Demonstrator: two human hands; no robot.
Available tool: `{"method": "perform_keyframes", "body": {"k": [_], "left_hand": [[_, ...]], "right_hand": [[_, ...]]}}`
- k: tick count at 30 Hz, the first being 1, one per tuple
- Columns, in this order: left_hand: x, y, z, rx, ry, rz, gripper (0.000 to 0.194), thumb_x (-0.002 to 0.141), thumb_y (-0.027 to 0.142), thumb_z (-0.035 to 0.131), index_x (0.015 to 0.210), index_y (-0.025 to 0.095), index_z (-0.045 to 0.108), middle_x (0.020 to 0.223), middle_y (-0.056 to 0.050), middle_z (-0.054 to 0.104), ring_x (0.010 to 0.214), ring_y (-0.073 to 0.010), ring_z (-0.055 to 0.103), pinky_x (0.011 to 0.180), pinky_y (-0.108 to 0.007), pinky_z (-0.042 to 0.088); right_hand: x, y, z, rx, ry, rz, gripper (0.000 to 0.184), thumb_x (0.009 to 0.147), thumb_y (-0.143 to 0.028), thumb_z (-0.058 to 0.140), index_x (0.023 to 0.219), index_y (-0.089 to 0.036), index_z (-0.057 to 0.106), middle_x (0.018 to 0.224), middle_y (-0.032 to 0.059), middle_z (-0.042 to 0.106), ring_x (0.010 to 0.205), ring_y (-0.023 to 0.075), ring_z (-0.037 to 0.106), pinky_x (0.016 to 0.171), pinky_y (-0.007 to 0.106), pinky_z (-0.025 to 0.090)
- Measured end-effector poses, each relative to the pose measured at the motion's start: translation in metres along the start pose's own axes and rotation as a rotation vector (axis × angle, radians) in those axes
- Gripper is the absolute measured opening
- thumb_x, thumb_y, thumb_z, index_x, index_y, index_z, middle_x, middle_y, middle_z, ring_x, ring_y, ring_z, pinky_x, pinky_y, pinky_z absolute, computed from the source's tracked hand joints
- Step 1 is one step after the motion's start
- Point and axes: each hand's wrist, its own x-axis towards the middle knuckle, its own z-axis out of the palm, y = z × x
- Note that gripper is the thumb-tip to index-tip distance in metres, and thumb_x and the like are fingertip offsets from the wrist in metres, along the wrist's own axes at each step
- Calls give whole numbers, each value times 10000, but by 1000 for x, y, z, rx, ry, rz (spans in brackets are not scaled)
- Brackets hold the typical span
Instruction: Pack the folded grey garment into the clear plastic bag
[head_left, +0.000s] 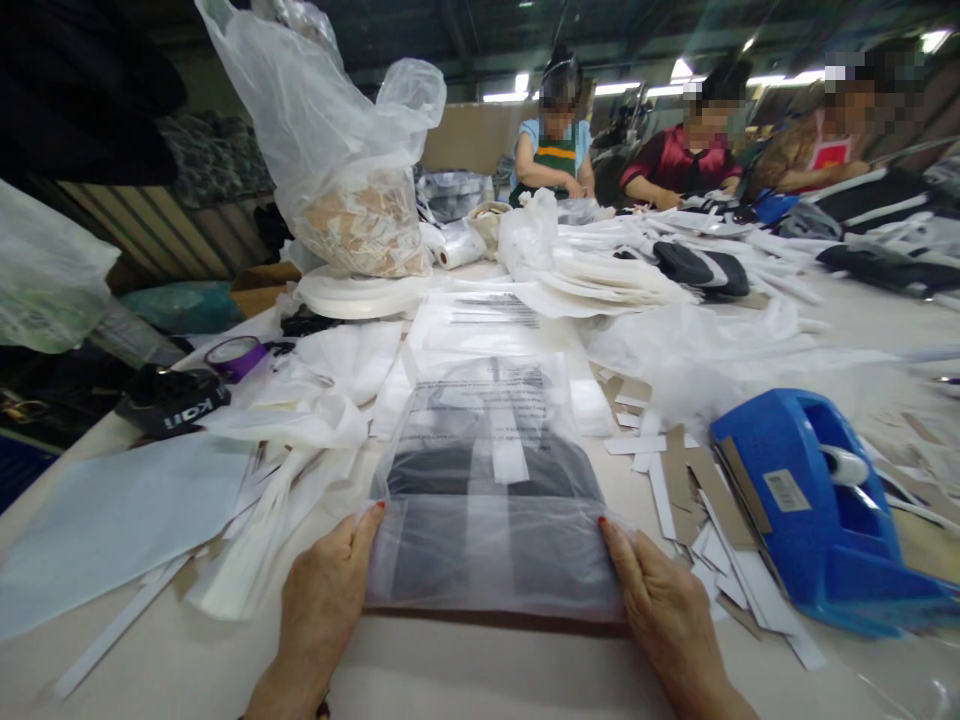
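Observation:
A clear plastic bag [491, 500] holding a dark folded garment lies flat on the table in front of me. My left hand [322, 600] grips its lower left edge, thumb on top and the other fingers hidden under it. My right hand [660, 610] grips the lower right edge the same way. Printed text shows on the upper part of the bag.
A blue tape dispenser [817, 510] sits to the right among white and brown paper strips [697, 500]. More empty clear bags [495, 320] lie behind. At the back left stands a large plastic sack [352, 170]. Several people work at the far end.

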Motion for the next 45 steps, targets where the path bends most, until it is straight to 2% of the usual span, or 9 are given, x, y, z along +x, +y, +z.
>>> {"method": "perform_keyframes", "body": {"k": [4,6,11,16,19,27,34,39,45], "left_hand": [[-3,0,6,311,59,-43,338,899,426,387,796,207,622,483,-26,531,446,-206,522,439,-249,204],[-2,-3,14,365,244,-24,356,891,474,424,831,167,594,519,-40,560,498,-228,568,431,-253,254],[13,-7,20,264,811,590,348,864,249,542,1152,62,486,980,-181,618,910,-283,605,751,-380,482],[34,2,-9,271,523,1322,567,815,-32,441,1297,266,415,1280,-105,480,1258,-275,381,1017,-468,352],[44,8,-27,390,347,1530,585,826,-17,426,1296,330,421,1311,-57,461,1272,-243,359,1055,-463,302],[11,50,-23,53,194,1218,235,834,136,435,990,185,604,1186,-137,475,1119,-305,444,879,-494,415],[-8,92,29,-168,474,892,251,861,338,524,684,165,483,893,-99,532,846,-231,516,733,-373,434],[3,94,35,-24,515,949,335,886,289,463,1162,103,501,1299,-225,423,1219,-359,389,953,-518,334],[6,92,46,-44,322,1004,527,906,232,290,1418,314,193,1478,-82,236,1319,-352,268,1021,-616,199]], "right_hand": [[-1,4,5,-88,26,-46,645,910,-591,179,715,-212,663,534,36,618,489,189,615,423,261,337],[-2,6,7,-112,45,-77,654,920,-577,158,754,-206,670,547,35,631,482,192,621,422,270,328],[-3,5,8,-161,68,-120,653,940,-533,134,805,-191,674,599,43,667,477,195,632,422,281,326],[-3,2,7,-186,98,-130,662,942,-528,132,701,-190,648,537,34,643,445,196,623,412,289,303],[-3,3,8,-198,109,-133,659,946,-519,129,727,-183,653,580,43,665,460,194,628,416,293,293],[-5,6,13,-181,102,-100,646,948,-516,128,738,-196,649,583,50,657,460,185,610,432,293,272],[-5,3,11,-9,47,32,639,928,-564,148,658,-207,605,541,35,611,497,165,590,475,261,304],[-1,3,12,84,-1,130,618,928,-563,169,587,-203,538,503,5,564,455,120,511,476,239,288],[-1,3,6,-62,102,118,522,953,-461,243,627,-207,562,493,-1,572,419,121,493,463,267,223]]}}
